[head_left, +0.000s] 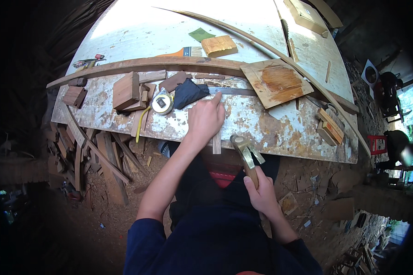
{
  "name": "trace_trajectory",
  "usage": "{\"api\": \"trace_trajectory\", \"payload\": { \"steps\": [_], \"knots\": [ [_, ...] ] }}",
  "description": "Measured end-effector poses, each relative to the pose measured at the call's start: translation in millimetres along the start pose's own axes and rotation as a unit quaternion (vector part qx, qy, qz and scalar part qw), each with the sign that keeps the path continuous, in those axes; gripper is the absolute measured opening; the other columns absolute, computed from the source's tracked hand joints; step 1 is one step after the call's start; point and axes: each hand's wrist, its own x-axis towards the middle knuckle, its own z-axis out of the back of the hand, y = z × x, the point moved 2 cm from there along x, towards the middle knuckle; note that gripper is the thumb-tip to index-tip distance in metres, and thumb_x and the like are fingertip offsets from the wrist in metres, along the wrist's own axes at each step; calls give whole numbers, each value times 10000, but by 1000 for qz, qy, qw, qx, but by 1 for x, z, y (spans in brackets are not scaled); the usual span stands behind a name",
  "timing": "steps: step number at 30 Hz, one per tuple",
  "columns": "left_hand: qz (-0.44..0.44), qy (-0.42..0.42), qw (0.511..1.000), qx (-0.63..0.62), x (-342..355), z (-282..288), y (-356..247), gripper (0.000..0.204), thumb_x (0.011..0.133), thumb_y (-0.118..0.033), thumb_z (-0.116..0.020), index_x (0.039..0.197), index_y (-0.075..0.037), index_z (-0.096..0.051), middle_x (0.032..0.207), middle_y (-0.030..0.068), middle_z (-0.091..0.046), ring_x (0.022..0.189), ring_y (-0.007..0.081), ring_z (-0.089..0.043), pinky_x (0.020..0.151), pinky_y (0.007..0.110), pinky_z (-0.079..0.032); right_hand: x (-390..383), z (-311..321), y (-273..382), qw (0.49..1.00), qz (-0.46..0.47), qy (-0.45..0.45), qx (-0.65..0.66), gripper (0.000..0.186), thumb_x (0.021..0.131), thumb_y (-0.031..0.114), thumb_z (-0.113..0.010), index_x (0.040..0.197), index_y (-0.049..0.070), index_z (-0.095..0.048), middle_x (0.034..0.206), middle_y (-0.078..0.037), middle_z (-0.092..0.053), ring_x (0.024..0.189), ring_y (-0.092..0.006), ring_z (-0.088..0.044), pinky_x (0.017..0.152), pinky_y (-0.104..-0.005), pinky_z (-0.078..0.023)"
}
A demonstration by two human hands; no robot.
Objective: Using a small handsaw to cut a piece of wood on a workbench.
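Head view: right grip (263, 193) wraps the hammer (247, 159); left grip (205, 120), its closure hidden, covers a wooden strip (216, 144) jutting out nearside. A stray hammer swing could bruise the left grip, so close beside.

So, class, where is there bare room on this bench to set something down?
Free: the near area between the hammer in the right hand, the square board and the blocks at right; also behind the curved beam, left of the brush. Crowded: left of the left hand, where black bundle, tape measure and wood pieces bunch.
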Motion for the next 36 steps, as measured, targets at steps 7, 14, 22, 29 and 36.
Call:
{"api": "trace_trajectory", "payload": {
  "steps": [7,14,22,29,36],
  "knots": [
    [6,-13,1000,-23,0,-2,2,360,931,-226,-615,1244,-76,-709,780,260,-692,738,421,-695,691,503,-543,4,-1,-4,1000,22,-6,-10,274,986,168,-598,1175,-30,-598,686,-150,-604,594,-267,-644,585,-372,-471],
    [-7,-36,999,-20,-1,-1,0,350,928,-222,-596,1202,-40,-718,742,236,-694,697,406,-697,660,515,-560,1,0,-2,988,134,-80,5,239,998,160,-587,1152,-23,-597,667,-110,-570,579,-230,-613,588,-353,-468],
    [-10,-50,999,-17,0,-4,-2,340,920,-214,-599,1180,-34,-724,746,233,-699,692,401,-701,653,504,-567,-2,-1,-5,997,53,-41,24,214,1007,195,-597,1105,5,-591,701,-176,-614,639,-324,-686,588,-400,-484],
    [21,-36,999,-30,-1,-3,-5,318,918,-229,-617,1162,-63,-733,767,260,-690,726,419,-698,693,499,-554,-5,0,-3,996,42,-27,75,264,1003,194,-600,1151,-24,-597,711,-187,-629,676,-346,-702,616,-404,-504],
    [8,-30,999,-18,-2,-3,-11,294,919,-233,-615,1126,-63,-734,752,251,-690,713,415,-698,691,500,-562,3,12,3,998,-32,11,62,242,1026,180,-566,1160,-19,-594,645,-56,-569,546,-162,-573,526,-300,-437]
  ]
}}
